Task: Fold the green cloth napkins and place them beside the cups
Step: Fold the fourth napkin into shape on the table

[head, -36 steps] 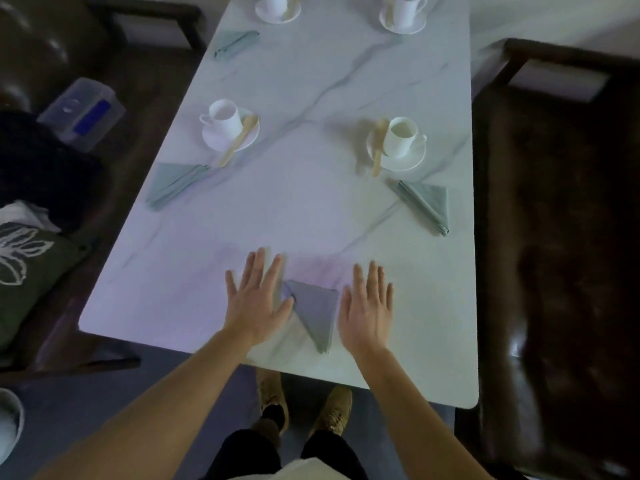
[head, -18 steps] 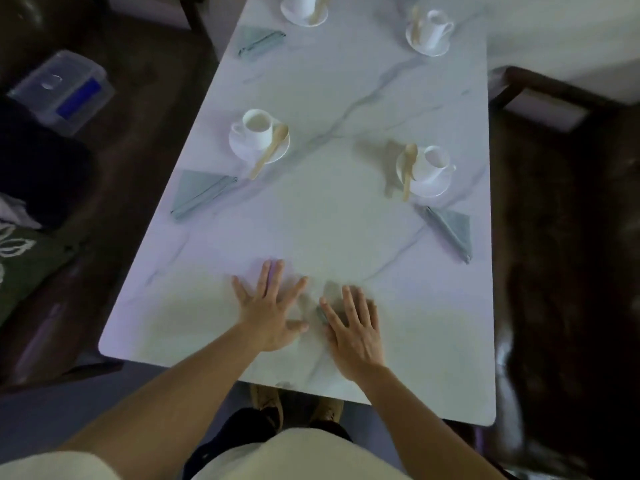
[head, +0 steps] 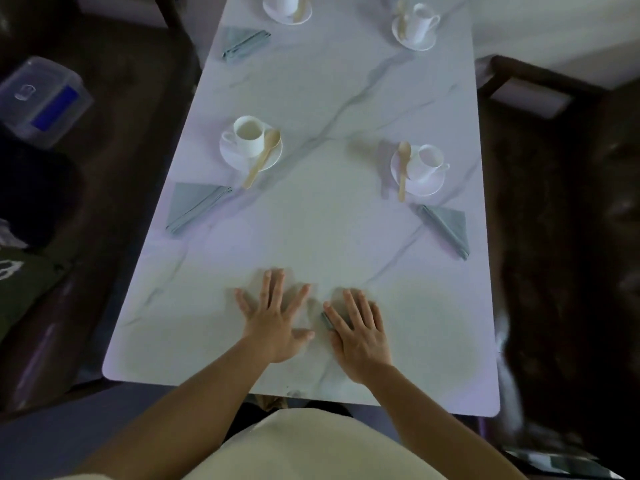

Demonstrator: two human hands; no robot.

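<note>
Napkin (head: 326,321) edge only, rest under right hand (head: 360,336)

Nothing can be read here, neither word, number nor brand. The only label in view is a blue label (head: 53,107) on the lid of a clear plastic box (head: 24,77) that sits off the bench (head: 311,237) at the left, and its print is too blurred to make out. A dark green cushion (head: 24,292) at the left edge bears a white marking, cut off by the frame, which cannot be told as a letter. The white cups (head: 248,136) and the green napkins (head: 194,206) on the bench show plain surfaces with no legible print.
</note>
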